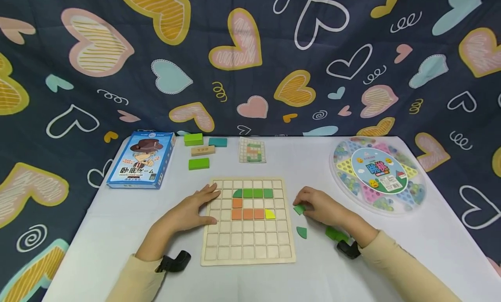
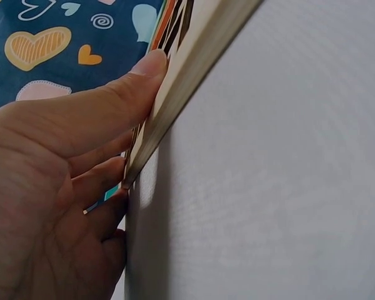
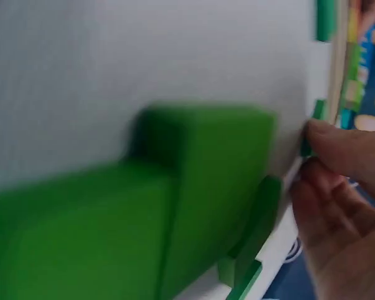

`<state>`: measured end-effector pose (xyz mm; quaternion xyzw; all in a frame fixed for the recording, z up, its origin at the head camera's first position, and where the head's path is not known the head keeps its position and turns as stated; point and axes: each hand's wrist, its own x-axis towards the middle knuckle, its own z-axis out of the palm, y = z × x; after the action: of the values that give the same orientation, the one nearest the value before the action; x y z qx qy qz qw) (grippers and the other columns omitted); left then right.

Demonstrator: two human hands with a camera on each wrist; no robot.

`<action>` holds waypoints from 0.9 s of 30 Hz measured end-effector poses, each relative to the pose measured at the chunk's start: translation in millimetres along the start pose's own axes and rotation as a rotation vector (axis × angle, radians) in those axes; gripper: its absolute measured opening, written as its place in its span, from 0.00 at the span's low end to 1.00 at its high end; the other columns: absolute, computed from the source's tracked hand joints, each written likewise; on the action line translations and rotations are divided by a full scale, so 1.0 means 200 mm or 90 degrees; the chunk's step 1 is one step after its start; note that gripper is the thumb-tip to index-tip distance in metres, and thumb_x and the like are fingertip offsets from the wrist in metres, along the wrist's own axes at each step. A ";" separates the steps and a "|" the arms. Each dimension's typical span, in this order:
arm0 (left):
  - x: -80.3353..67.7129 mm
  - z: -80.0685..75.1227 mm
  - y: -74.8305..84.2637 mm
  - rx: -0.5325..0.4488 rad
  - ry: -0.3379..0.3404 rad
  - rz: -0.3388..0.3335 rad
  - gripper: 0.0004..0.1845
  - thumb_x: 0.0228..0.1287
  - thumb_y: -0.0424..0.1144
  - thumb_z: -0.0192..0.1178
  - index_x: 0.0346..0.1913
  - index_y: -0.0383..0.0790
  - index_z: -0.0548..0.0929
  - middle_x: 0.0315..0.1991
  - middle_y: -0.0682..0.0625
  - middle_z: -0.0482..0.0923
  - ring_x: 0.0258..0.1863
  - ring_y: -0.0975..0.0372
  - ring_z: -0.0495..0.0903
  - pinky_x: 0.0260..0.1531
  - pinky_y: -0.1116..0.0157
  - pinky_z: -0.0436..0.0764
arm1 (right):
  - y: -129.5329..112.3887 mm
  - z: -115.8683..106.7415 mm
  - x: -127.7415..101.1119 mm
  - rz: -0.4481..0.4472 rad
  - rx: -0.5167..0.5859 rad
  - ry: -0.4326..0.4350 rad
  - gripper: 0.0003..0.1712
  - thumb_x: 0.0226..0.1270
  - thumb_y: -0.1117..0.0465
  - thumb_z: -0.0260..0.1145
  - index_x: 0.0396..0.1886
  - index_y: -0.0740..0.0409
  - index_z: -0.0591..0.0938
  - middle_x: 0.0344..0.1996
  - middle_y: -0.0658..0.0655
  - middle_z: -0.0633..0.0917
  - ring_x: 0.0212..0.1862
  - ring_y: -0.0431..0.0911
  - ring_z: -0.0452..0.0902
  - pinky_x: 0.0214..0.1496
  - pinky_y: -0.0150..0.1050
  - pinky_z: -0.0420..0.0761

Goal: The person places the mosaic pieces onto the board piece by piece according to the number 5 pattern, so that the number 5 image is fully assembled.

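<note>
A pale wooden grid board lies in the middle of the table. In it sit a row of green tiles, several orange tiles and one yellow quarter-round tile. At the board's left edge rests my left hand, fingers spread and fairly straight; in the left wrist view its thumb touches the rim. My right hand, just right of the board, pinches a small green tile between thumb and fingers. A green quarter-round tile lies nearer me. Green blocks are partly hidden under the right wrist.
Behind the board lie a pattern card, green blocks, a teal block and a plain wooden block. A blue game box stands at the back left. At the back right is a round clear case.
</note>
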<state>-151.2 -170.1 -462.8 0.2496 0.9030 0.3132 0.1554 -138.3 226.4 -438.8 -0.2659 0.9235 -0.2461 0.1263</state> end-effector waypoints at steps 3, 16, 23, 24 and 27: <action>0.00 0.00 0.00 -0.003 -0.001 0.000 0.44 0.52 0.50 0.70 0.70 0.43 0.64 0.75 0.48 0.50 0.75 0.48 0.46 0.71 0.46 0.52 | -0.03 0.01 0.00 -0.020 -0.057 0.027 0.15 0.56 0.68 0.70 0.44 0.55 0.82 0.43 0.48 0.81 0.48 0.42 0.78 0.50 0.38 0.81; 0.00 -0.01 0.01 0.001 -0.007 0.003 0.43 0.52 0.50 0.70 0.71 0.42 0.64 0.75 0.47 0.49 0.75 0.48 0.46 0.71 0.47 0.52 | -0.28 0.18 0.04 -0.102 -0.052 0.030 0.15 0.59 0.54 0.70 0.45 0.51 0.84 0.40 0.44 0.80 0.39 0.34 0.74 0.42 0.30 0.78; 0.00 -0.01 0.01 -0.001 -0.003 0.000 0.44 0.51 0.50 0.70 0.70 0.42 0.64 0.75 0.48 0.50 0.75 0.50 0.46 0.71 0.48 0.52 | -0.29 0.20 0.06 -0.116 -0.073 0.026 0.16 0.58 0.53 0.71 0.45 0.52 0.83 0.40 0.45 0.79 0.40 0.35 0.74 0.43 0.30 0.79; 0.00 -0.01 0.00 -0.002 -0.003 -0.001 0.44 0.51 0.50 0.70 0.70 0.42 0.64 0.75 0.49 0.50 0.75 0.50 0.46 0.71 0.48 0.52 | -0.29 0.19 0.06 -0.112 -0.065 0.028 0.17 0.58 0.52 0.70 0.46 0.52 0.83 0.40 0.45 0.79 0.39 0.35 0.73 0.43 0.31 0.78; 0.00 -0.01 0.00 -0.004 -0.004 0.000 0.44 0.51 0.50 0.70 0.71 0.42 0.64 0.75 0.48 0.49 0.75 0.49 0.46 0.71 0.47 0.51 | -0.27 0.15 0.02 -0.089 -0.032 0.046 0.19 0.57 0.52 0.71 0.47 0.53 0.82 0.42 0.46 0.80 0.41 0.37 0.75 0.45 0.34 0.79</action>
<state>-152.3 -171.2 -462.1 0.2502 0.9015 0.3154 0.1589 -107.7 172.6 -435.6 -0.3240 0.9125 -0.2403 0.0684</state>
